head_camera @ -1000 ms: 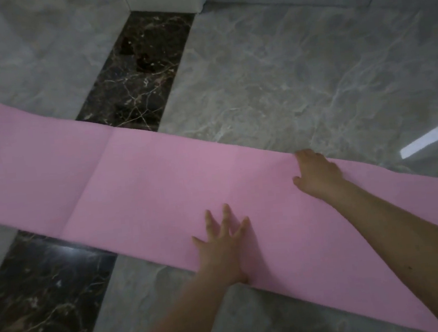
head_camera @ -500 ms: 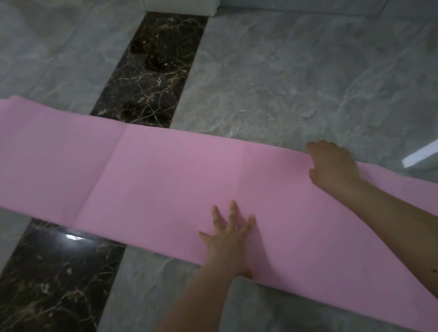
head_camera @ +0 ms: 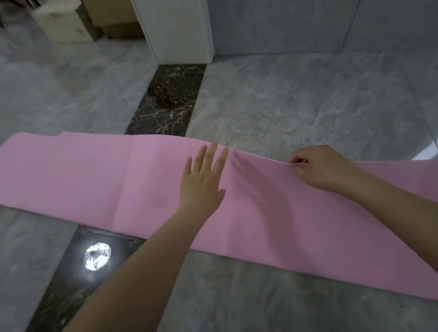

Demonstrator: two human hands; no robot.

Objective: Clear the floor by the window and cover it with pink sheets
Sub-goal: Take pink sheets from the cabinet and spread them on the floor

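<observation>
A long pink sheet (head_camera: pixel 84 180) lies across the grey marble floor (head_camera: pixel 301 108), running from the left edge to the lower right. My left hand (head_camera: pixel 203 178) is over the sheet's middle with straight, spread fingers near the far edge. My right hand (head_camera: pixel 320 167) pinches the sheet's far edge between thumb and fingers and lifts it slightly, which makes a soft ridge between the two hands. Fold creases cross the sheet to the left of my left hand.
A dark brown marble strip (head_camera: pixel 167 101) runs under the sheet from the white pillar base (head_camera: pixel 179 34) toward me. Cardboard boxes (head_camera: pixel 67 19) stand at the back left. A ceiling light reflection (head_camera: pixel 97 255) shines on the dark strip.
My left hand slid from the near edge up toward the far edge. My right hand went from lying on the far edge to pinching and raising it. The view has tilted up.
</observation>
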